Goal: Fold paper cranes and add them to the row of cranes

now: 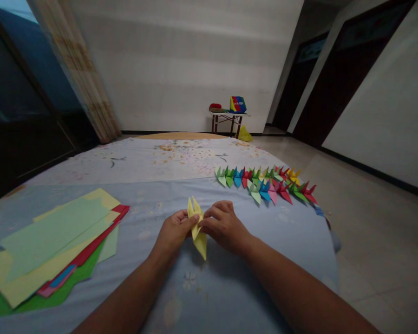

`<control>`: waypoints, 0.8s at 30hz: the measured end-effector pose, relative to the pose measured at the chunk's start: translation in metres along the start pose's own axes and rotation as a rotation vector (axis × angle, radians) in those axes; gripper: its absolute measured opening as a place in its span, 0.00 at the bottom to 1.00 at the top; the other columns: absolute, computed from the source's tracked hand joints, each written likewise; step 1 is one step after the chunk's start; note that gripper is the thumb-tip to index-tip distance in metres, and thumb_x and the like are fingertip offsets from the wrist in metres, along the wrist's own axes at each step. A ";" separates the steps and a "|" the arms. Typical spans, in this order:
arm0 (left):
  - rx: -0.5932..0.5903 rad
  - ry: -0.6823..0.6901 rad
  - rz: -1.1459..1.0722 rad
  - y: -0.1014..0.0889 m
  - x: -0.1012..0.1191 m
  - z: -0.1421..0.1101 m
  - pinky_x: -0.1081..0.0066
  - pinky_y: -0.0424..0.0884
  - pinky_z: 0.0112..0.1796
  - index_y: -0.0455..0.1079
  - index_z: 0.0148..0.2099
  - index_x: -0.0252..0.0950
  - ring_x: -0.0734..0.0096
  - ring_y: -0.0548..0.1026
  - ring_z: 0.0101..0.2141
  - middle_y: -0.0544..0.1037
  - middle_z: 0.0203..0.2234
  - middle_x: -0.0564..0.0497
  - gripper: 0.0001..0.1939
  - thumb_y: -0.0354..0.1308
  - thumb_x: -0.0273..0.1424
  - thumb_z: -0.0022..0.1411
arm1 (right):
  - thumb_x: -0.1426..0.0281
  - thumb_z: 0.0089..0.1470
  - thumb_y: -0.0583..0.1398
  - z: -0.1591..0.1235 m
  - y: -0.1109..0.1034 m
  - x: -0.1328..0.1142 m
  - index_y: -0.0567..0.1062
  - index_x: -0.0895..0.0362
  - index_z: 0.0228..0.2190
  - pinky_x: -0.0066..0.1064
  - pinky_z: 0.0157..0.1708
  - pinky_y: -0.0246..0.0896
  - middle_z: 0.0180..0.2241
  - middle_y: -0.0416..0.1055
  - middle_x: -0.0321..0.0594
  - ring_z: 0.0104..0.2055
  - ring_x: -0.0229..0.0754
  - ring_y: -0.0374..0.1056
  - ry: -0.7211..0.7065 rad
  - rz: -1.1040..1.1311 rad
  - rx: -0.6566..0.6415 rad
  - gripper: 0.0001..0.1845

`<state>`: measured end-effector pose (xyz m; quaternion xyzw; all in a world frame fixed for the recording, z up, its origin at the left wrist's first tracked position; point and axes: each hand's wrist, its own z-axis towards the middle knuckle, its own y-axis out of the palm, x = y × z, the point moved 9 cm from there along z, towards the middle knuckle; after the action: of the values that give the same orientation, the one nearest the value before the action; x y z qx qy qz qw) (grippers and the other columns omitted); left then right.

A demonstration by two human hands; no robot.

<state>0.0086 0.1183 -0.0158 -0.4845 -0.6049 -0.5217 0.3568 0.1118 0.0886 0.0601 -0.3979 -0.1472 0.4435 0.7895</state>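
Two hands pinching a part-folded yellow origami piece (201,246) above the blue tablecloth (237,292).
The left hand (174,229) grips it thumb-in-front, the right hand (226,227) nips its right edge; its two narrow points stand up, wings apparently not yet spread. Beyond, to the right, finished-looking paper cranes (264,190) stand in rows; at left, flat coloured paper sheets (59,232) lie seemingly unfolded.

A head-worn camera looks forward and down over the desk (209,304) (quite near). It faces a pale wall (177,69) well beyond.
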 end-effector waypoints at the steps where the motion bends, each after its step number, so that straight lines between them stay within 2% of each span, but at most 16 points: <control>1: 0.003 0.002 -0.014 0.000 0.000 0.000 0.75 0.67 0.26 0.69 0.33 0.31 0.74 0.72 0.21 0.75 0.19 0.53 0.16 0.66 0.34 0.43 | 0.65 0.54 0.58 0.000 -0.002 -0.001 0.74 0.51 0.32 0.37 0.40 0.46 0.32 0.71 0.37 0.38 0.41 0.57 -0.006 0.010 0.009 0.06; 3: 0.005 0.014 -0.046 -0.001 0.003 0.000 0.75 0.67 0.26 0.69 0.33 0.31 0.75 0.72 0.21 0.75 0.20 0.53 0.15 0.66 0.34 0.44 | 0.65 0.54 0.58 -0.001 -0.006 -0.002 0.73 0.51 0.35 0.37 0.41 0.48 0.35 0.71 0.37 0.40 0.42 0.58 -0.013 0.044 0.034 0.06; 6: 0.009 0.036 -0.083 -0.002 0.009 -0.001 0.76 0.67 0.26 0.69 0.33 0.31 0.77 0.71 0.21 0.75 0.22 0.53 0.15 0.66 0.34 0.45 | 0.64 0.52 0.59 -0.002 -0.014 0.002 0.68 0.52 0.45 0.39 0.43 0.51 0.41 0.69 0.41 0.43 0.44 0.58 0.023 0.123 0.092 0.17; 8: 0.004 0.037 -0.095 0.000 0.011 -0.002 0.76 0.68 0.27 0.69 0.34 0.31 0.76 0.71 0.22 0.76 0.22 0.53 0.15 0.66 0.34 0.45 | 0.64 0.51 0.60 -0.004 -0.017 0.009 0.66 0.54 0.47 0.39 0.43 0.53 0.41 0.67 0.43 0.44 0.45 0.59 0.072 0.166 0.134 0.21; 15: -0.032 0.001 -0.110 0.007 0.010 -0.005 0.74 0.69 0.28 0.70 0.35 0.31 0.73 0.73 0.23 0.77 0.24 0.51 0.16 0.66 0.34 0.45 | 0.64 0.50 0.60 -0.008 -0.010 0.021 0.71 0.54 0.40 0.38 0.41 0.54 0.36 0.68 0.42 0.41 0.43 0.61 0.125 0.186 0.136 0.14; 24: -0.129 -0.022 -0.155 0.014 0.009 -0.004 0.73 0.70 0.30 0.71 0.36 0.30 0.72 0.74 0.25 0.78 0.27 0.48 0.14 0.65 0.34 0.48 | 0.68 0.52 0.59 -0.007 -0.012 0.016 0.71 0.52 0.44 0.38 0.41 0.53 0.38 0.68 0.42 0.41 0.43 0.60 0.103 0.223 0.104 0.16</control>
<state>0.0195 0.1160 -0.0030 -0.4639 -0.6095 -0.5804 0.2766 0.1316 0.0951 0.0629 -0.3925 -0.0379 0.5144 0.7615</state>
